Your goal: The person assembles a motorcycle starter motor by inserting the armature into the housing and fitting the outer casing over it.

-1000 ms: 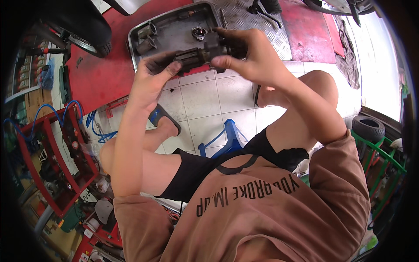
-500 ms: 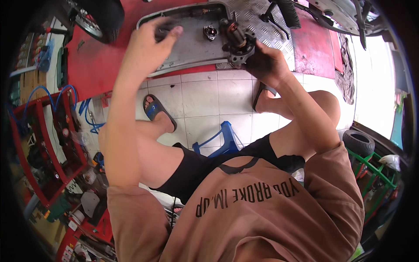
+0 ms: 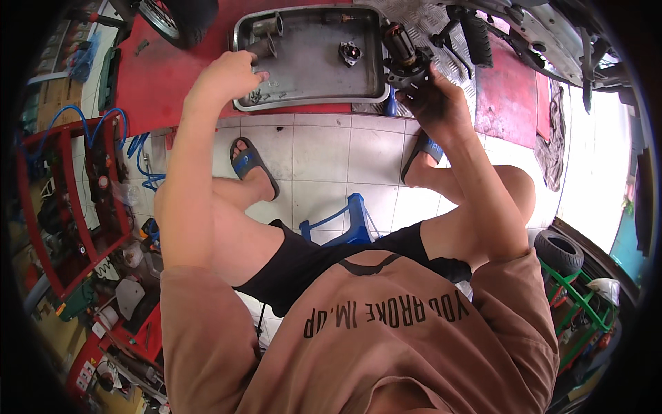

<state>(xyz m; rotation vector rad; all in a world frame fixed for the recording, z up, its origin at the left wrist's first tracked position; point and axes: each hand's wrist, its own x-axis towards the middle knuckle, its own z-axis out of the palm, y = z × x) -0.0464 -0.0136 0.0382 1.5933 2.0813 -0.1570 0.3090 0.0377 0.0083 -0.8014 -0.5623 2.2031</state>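
My left hand (image 3: pixel 227 74) is over the left rim of a grey metal tray (image 3: pixel 310 90). Its fingers are closed on a short, hollow metal cylinder (image 3: pixel 263 48), with the thumb reaching out below. Just beyond lies a second metal cylinder (image 3: pixel 267 25). On the right, my right hand (image 3: pixel 445 107), its fingertips blackened, grips a motor armature (image 3: pixel 402 43) by the dark metal housing (image 3: pixel 410 72) at its lower end; the armature points up and away. A small round part (image 3: pixel 350 53) with a metal flange rests in the tray, near several small bits of hardware (image 3: pixel 256 95).
The tray lies on a red work platform (image 3: pixel 158 96) with a chequered metal plate (image 3: pixel 441 62). A wheel (image 3: pixel 169 21) is at the far left, a motorbike's underside (image 3: pixel 545 34) at the far right. A blue stool (image 3: pixel 355 221) stands between my legs; a red rack (image 3: pixel 69 228) is at left.
My left hand has slowed from a blur and moved slightly lower beside the tray's left rim; both cylinders now show clearly. My right hand still holds the armature, slightly farther right in view.
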